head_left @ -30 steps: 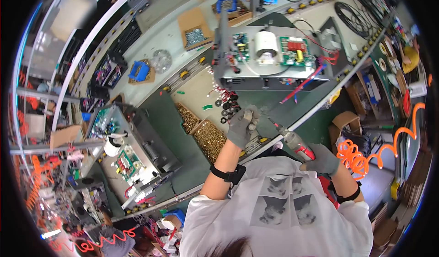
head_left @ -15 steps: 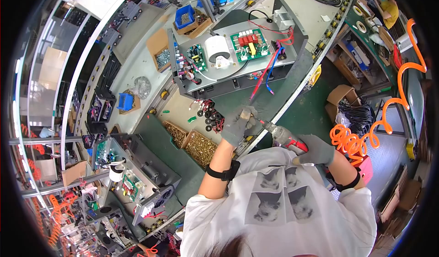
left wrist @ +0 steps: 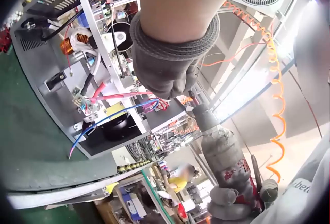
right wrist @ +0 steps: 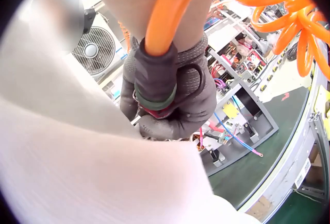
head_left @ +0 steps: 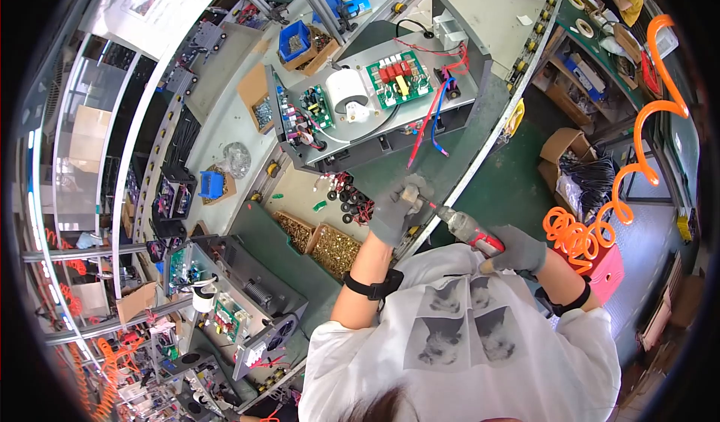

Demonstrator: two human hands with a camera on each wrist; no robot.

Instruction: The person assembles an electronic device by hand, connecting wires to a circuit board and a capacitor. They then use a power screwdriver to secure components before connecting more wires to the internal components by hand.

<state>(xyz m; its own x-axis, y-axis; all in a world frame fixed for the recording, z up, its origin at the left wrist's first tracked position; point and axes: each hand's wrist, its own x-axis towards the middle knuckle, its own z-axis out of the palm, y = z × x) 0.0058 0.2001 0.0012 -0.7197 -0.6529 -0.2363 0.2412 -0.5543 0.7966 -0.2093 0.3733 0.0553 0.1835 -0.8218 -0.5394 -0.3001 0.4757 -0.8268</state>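
Observation:
In the head view, my gloved right hand (head_left: 519,249) grips a red and grey air screwdriver (head_left: 466,228), whose bit points up-left. An orange hose (right wrist: 175,10) joins the tool's end in the right wrist view. My gloved left hand (head_left: 394,216) has its fingers curled at the bit's tip, close over the bench edge; anything small inside the fingers is hidden. The left wrist view shows the screwdriver's nose (left wrist: 205,116) right below those fingers. Beyond the hands stands a metal chassis with a green circuit board (head_left: 400,79) and loose red and blue cables (head_left: 433,126).
Cardboard boxes of brass-coloured fasteners (head_left: 335,251) sit left of the left hand, near a bundle of black ring-ended wires (head_left: 349,199). A second chassis (head_left: 259,291) is at lower left. The coiled orange hose (head_left: 574,231) hangs at right. A roller rail (head_left: 525,62) borders the bench.
The screwdriver's bit has come from apart to the left hand's fingertips. The view has swung, so the chassis appears farther left. Over the last half second both hands hold nearly the same pose.

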